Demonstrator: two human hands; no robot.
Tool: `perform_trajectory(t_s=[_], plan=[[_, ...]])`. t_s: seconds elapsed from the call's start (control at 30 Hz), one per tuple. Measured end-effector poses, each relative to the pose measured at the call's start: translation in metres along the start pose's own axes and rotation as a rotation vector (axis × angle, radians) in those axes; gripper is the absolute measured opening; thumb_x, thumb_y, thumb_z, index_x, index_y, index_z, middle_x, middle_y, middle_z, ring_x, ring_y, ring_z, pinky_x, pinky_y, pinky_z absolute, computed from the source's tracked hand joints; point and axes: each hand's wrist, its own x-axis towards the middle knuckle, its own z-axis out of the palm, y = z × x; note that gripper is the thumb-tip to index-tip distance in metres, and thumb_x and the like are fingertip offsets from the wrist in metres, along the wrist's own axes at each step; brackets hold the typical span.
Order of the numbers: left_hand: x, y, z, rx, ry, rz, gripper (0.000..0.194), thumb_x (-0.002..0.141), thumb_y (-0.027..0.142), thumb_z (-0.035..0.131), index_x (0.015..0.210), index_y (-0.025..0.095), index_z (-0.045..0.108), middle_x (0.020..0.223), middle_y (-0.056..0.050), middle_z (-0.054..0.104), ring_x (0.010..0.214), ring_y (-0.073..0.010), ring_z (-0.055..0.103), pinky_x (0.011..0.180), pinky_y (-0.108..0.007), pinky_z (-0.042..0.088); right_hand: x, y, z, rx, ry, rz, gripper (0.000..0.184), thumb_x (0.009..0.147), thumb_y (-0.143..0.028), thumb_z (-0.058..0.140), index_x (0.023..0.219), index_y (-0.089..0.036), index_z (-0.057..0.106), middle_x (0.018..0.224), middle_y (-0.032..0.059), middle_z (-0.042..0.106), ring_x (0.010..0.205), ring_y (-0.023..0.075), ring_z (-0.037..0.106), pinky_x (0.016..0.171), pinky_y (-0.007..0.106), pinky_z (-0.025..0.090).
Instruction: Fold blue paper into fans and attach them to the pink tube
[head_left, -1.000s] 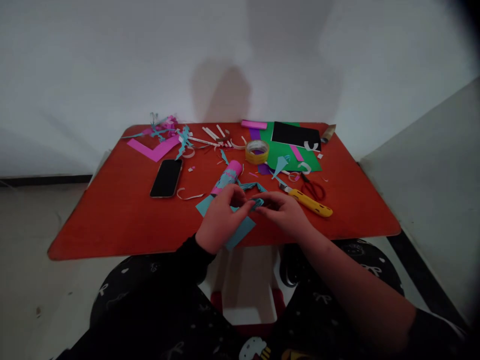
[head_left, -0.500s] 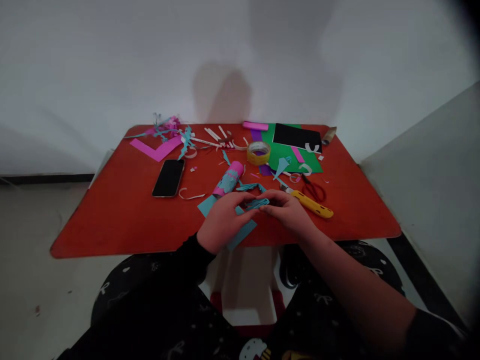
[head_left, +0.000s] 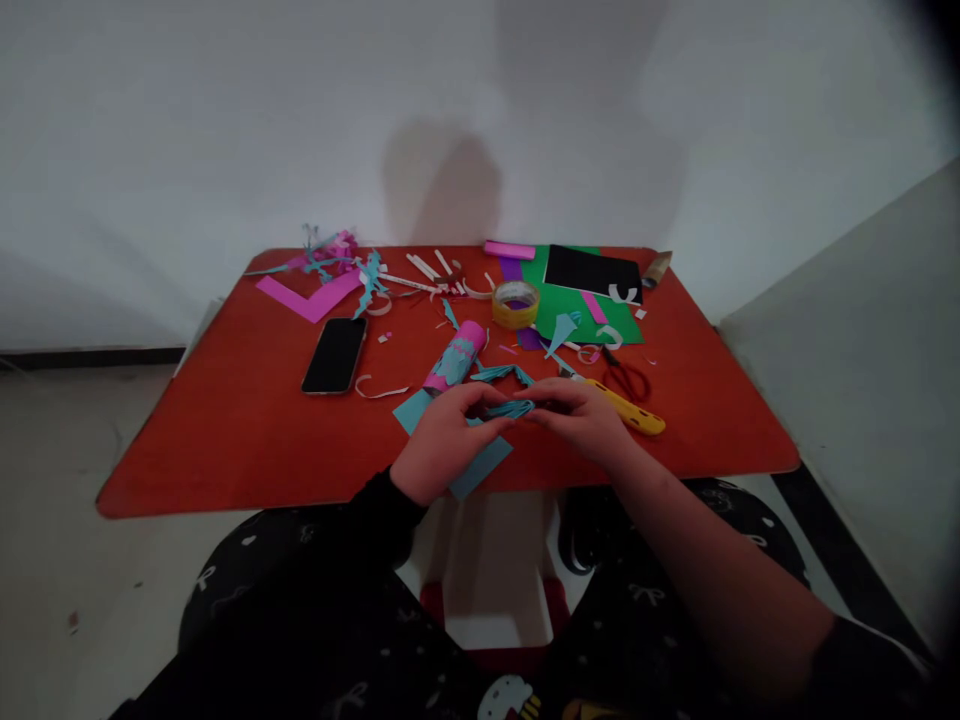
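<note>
Between my two hands is a folded strip of blue paper (head_left: 510,409), layered and narrow. My left hand (head_left: 442,435) is closed on its left part, thumb below and fingers above. At its right end my right hand (head_left: 581,415) pinches it between thumb and fingers. Under my left hand lies a flat blue sheet (head_left: 480,468), partly covered. Just beyond are a pink tube with blue paper around it (head_left: 457,357) and a bent blue paper strip (head_left: 501,374). A yellow-handled cutter (head_left: 634,412) lies close to my right hand, its front end partly hidden.
On the red table (head_left: 225,440) lie a phone (head_left: 334,356), a roll of tape (head_left: 515,305), scissors with red handles (head_left: 628,378), green paper (head_left: 577,325) and a black sheet (head_left: 592,272). Pink and blue scraps (head_left: 330,255) are heaped at the back left. A wall stands behind.
The folded blue paper shows more of its length between my hands, now lying flatter. My right hand has shifted slightly right, over the cutter's front end. The other things stay put.
</note>
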Motion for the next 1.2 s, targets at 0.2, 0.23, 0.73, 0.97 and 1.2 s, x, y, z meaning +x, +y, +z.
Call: perform_trajectory(t_s=[0.2,0.23,0.73,0.97,1.2], plan=[[-0.002,0.0,0.003,0.021,0.019,0.009,0.015,0.084,0.032,0.075,0.093,0.021,0.072,0.091,-0.001,0.074,0.084,-0.0175,0.066,0.077,-0.03,0.053,0.001,-0.001,0.005,-0.099,0.075,-0.157,0.016,0.081,-0.037,0.079,0.091,-0.025,0.082,0.089,0.0059,0.073,0.083,0.0205,0.068,0.072,0.034,0.053],[-0.002,-0.001,0.003,0.018,0.019,0.01,0.014,0.084,0.032,0.075,0.092,0.021,0.072,0.091,-0.001,0.074,0.083,-0.0173,0.066,0.077,-0.03,0.053,0.001,-0.001,0.005,-0.122,0.074,-0.176,0.016,0.082,-0.038,0.078,0.091,-0.025,0.082,0.088,0.006,0.073,0.083,0.0206,0.067,0.072,0.034,0.053],[0.001,-0.003,0.002,0.0,-0.016,-0.006,0.02,0.085,0.033,0.073,0.101,0.021,0.071,0.106,-0.004,0.075,0.091,-0.0185,0.067,0.082,-0.031,0.055,-0.001,-0.005,0.013,-0.2,0.134,-0.147,0.013,0.086,-0.033,0.071,0.085,-0.025,0.081,0.075,0.0042,0.069,0.071,0.0186,0.061,0.066,0.032,0.047],[0.002,-0.013,0.003,0.318,0.048,0.07,0.024,0.09,0.034,0.069,0.11,0.021,0.069,0.106,-0.005,0.074,0.096,-0.0216,0.067,0.088,-0.035,0.053,0.026,0.008,-0.01,-0.383,-0.027,-0.034,0.039,0.097,-0.036,0.053,0.129,-0.024,0.071,0.106,0.0074,0.076,0.097,0.0241,0.068,0.086,0.038,0.053],[0.005,-0.02,0.006,0.642,0.073,0.133,0.026,0.091,0.035,0.069,0.113,0.022,0.068,0.109,-0.009,0.072,0.104,-0.0284,0.068,0.091,-0.039,0.051,0.051,0.028,0.003,-0.86,0.008,0.078,0.039,0.097,-0.023,0.053,0.133,-0.014,0.063,0.129,0.0215,0.067,0.121,0.0324,0.061,0.103,0.044,0.046]])
